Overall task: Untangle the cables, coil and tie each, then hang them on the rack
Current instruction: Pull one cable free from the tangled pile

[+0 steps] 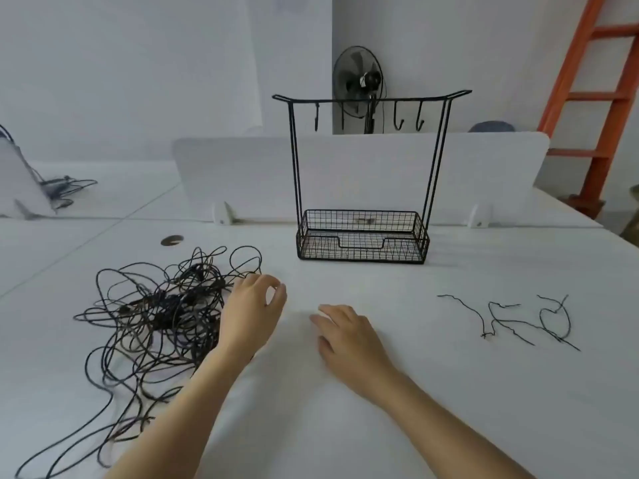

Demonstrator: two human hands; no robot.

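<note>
A tangled heap of thin black cables (pixel 155 305) lies on the white table at the left, with loose ends trailing toward the near left edge. My left hand (pixel 250 305) hovers at the heap's right side, fingers loosely curled with nothing in them. My right hand (pixel 345 335) lies palm down on the table to the right of it, fingers relaxed, empty. A black wire rack (pixel 363 233) with a mesh basket base and several hooks on its top bar (pixel 370 98) stands behind the hands. Several black twist ties (pixel 511 319) lie at the right.
A white divider panel (pixel 242 174) runs behind the rack. A round cable hole (pixel 172 240) sits in the table beyond the heap. A fan (pixel 359 81) and an orange ladder (pixel 598 98) stand in the background. More cables (pixel 62 188) lie on the far left desk.
</note>
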